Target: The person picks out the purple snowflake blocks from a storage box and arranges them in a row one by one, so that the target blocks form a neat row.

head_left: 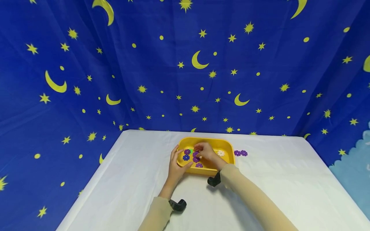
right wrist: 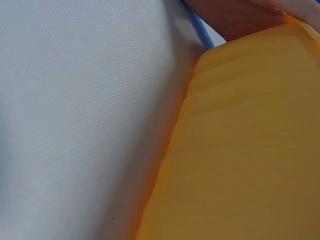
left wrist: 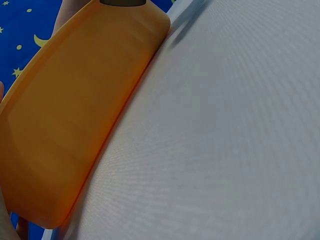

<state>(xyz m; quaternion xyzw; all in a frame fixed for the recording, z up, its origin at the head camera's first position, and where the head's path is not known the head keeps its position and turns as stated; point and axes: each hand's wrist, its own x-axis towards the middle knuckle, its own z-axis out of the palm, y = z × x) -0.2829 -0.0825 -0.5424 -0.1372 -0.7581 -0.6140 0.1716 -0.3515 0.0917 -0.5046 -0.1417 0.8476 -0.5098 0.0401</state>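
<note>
Fingers of the right hand (head_left: 206, 152) are bent over the purple discs (head_left: 196, 159) in the yellow tray (head_left: 198, 171), though whether anything's actually pinched in that grip can't really be told, while the tray's left end is clasped by the left hand (head_left: 175, 165). If that hold got slack, the tray could easily be shoved across the worktop (head_left: 144, 179), and those discs could be fumbled if they're caught off-centre.
</note>
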